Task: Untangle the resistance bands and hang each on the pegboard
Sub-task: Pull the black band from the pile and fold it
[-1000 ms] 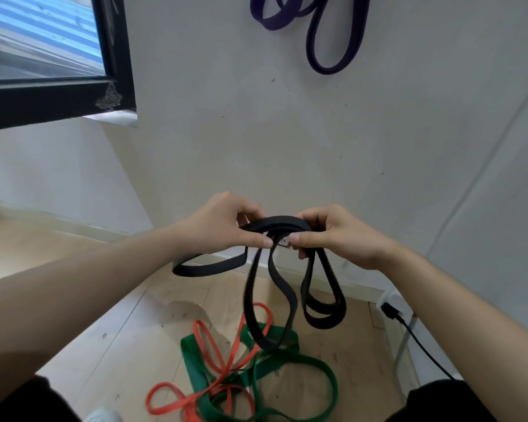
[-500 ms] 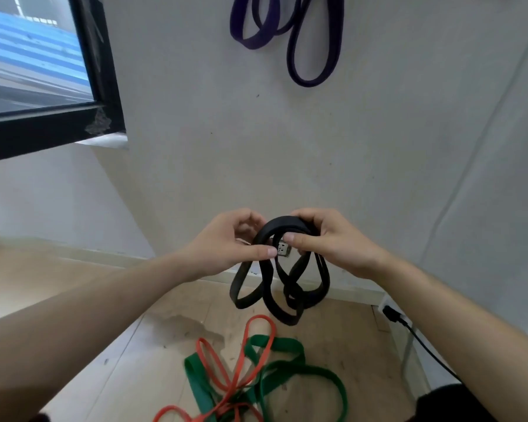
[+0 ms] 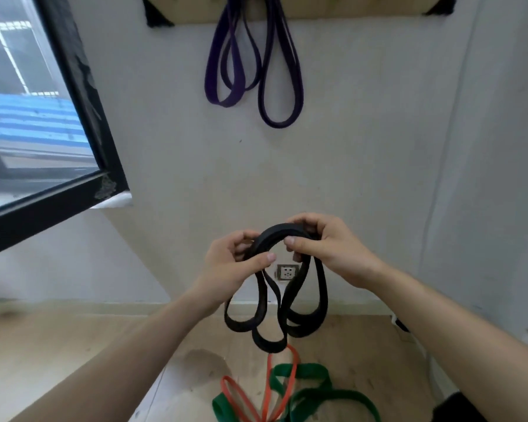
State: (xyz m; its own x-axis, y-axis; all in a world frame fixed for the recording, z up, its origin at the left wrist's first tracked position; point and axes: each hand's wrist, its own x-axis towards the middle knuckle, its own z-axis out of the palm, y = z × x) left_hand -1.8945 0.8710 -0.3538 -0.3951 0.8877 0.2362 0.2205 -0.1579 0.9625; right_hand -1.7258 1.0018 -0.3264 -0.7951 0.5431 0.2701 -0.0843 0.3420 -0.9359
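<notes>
A black resistance band [image 3: 276, 312] is gathered into several loops that hang down in front of the wall. My left hand [image 3: 235, 266] pinches its top on the left and my right hand [image 3: 323, 248] grips the top on the right, close together. High on the wall, a purple band [image 3: 269, 71] hangs in loops from the wooden pegboard [image 3: 333, 10], whose lower edge shows at the top. On the floor below lie an orange band [image 3: 269, 388] and a green band [image 3: 317, 397], crossed over each other.
A black-framed window [image 3: 83, 95] fills the upper left. A wall socket [image 3: 287, 272] sits behind the black band's loops. A dark cable [image 3: 401, 324] and white object lie by the wall at the right. The floor is light wood.
The view has tilted up, so the pegboard edge and more of the purple band show. The black band's long loops have been drawn up into a shorter, tighter bundle between both hands.
</notes>
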